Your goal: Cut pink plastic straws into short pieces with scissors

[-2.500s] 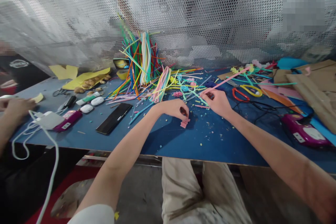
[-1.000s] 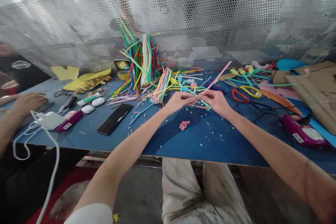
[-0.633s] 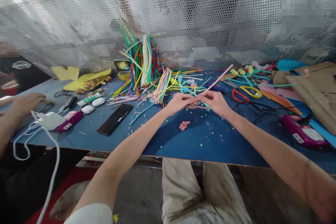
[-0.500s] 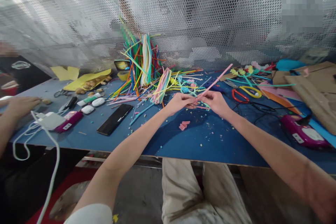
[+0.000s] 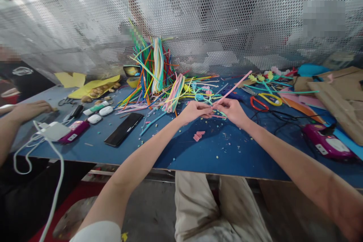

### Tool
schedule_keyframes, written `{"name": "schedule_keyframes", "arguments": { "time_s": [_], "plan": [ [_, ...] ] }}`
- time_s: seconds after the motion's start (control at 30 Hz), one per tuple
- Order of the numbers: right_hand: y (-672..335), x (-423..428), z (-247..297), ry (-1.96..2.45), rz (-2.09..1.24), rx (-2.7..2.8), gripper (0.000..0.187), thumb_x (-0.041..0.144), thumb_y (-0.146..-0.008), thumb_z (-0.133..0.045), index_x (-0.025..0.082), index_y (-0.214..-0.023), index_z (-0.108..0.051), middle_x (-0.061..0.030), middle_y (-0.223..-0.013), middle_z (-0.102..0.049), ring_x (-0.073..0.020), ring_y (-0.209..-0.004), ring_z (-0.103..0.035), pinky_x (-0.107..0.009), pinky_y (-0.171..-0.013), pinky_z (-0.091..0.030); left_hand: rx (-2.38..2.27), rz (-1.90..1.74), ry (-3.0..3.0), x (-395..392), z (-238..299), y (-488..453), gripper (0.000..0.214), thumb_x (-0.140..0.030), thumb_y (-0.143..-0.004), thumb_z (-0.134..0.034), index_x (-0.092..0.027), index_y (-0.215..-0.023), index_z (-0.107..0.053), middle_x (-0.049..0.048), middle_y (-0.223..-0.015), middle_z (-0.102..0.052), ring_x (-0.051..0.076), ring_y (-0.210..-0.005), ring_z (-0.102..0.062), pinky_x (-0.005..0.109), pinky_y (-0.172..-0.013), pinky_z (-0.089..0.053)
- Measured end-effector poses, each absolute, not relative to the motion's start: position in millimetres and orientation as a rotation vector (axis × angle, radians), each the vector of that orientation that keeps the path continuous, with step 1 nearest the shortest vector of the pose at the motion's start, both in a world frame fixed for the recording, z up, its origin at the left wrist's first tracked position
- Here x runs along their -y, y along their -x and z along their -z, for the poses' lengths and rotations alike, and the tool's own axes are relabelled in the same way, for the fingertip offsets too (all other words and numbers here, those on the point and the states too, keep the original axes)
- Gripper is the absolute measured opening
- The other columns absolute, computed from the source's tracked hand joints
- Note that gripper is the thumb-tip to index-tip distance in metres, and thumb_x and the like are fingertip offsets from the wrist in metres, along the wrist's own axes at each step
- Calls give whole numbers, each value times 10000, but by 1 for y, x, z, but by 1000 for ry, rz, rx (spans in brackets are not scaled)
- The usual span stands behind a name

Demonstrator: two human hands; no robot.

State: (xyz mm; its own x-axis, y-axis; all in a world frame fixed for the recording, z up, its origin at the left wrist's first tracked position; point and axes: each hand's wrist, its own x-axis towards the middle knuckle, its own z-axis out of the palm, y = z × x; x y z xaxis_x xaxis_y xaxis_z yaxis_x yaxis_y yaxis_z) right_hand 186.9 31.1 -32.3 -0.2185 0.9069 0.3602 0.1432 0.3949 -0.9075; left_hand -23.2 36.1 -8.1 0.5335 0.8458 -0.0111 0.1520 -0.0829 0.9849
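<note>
A pink pipe cleaner [image 5: 235, 86] slants up and to the right out of my two hands, which meet above the blue table. My left hand [image 5: 196, 112] pinches its lower end between thumb and fingers. Closed on it from the other side is my right hand [image 5: 231, 111], fingertips almost touching the left ones. Another pink length shows just under the fingers; whether it is the same piece I cannot tell. Short pink pieces [image 5: 199, 135] lie in a small heap on the table just below my hands.
Bundled pipe cleaners [image 5: 155, 64] stand at the back by a perforated metal screen [image 5: 241, 19]. A black phone [image 5: 124, 129] lies left; scissors [image 5: 266, 100], cables and a purple power strip [image 5: 326, 141] are right. At far left a co-worker's hand [image 5: 31, 109] rests near a white charger [image 5: 55, 131].
My hands stay nearly in place, with the pink pipe cleaner shifted very slightly. The co-worker's hand at far left has moved a little to the right.
</note>
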Motion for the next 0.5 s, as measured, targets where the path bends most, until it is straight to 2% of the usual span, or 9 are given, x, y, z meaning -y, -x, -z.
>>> {"name": "schedule_keyframes", "arguments": {
  "time_s": [0.2, 0.3, 0.37, 0.47, 0.5],
  "plan": [
    [-188, -31, 24, 989, -808, 1761, 283, 451, -860, -627, 211, -912, -769, -40, -949, -764, -206, -816, -690, -329, -769, -539, -868, -747, -1571, -36, 8, 24, 423, -460, -748, -785, -102, -972, -756, 121, -907, -759, 154, -769, -715, 285, -778, -573],
    [-209, -38, 13, 1139, -470, 1802, 287, 431, -888, -596, 215, -973, -764, -51, -919, -762, -207, -768, -680, -328, -736, -521, -878, -812, -1559, -39, 9, 25, 434, -455, -764, -776, -96, -1006, -742, 135, -939, -755, 162, -799, -719, 295, -792, -576],
    [-236, -48, 6, 1326, -178, 1783, 287, 419, -897, -581, 199, -951, -756, -79, -898, -753, -228, -781, -677, -350, -771, -503, -889, -862, -1551, -42, 10, 27, 435, -443, -772, -772, -96, -1032, -732, 140, -961, -752, 165, -814, -720, 300, -795, -577],
    [-288, -64, 3, 1741, 110, 1762, 328, 340, -917, -523, 154, -1120, -700, -146, -1073, -720, -291, -1013, -651, -388, -887, -449, -899, -938, -1549, -47, 11, 30, 427, -436, -778, -769, -101, -1039, -725, 135, -962, -751, 163, -800, -716, 297, -779, -576],
    [-304, -69, 4, 1917, 143, 1754, 384, 315, -899, -535, 106, -1198, -656, -193, -1152, -687, -315, -1089, -622, -394, -910, -427, -901, -958, -1549, -48, 11, 31, 425, -438, -779, -767, -102, -1036, -724, 134, -956, -752, 163, -794, -714, 298, -776, -575]
  ]
}}
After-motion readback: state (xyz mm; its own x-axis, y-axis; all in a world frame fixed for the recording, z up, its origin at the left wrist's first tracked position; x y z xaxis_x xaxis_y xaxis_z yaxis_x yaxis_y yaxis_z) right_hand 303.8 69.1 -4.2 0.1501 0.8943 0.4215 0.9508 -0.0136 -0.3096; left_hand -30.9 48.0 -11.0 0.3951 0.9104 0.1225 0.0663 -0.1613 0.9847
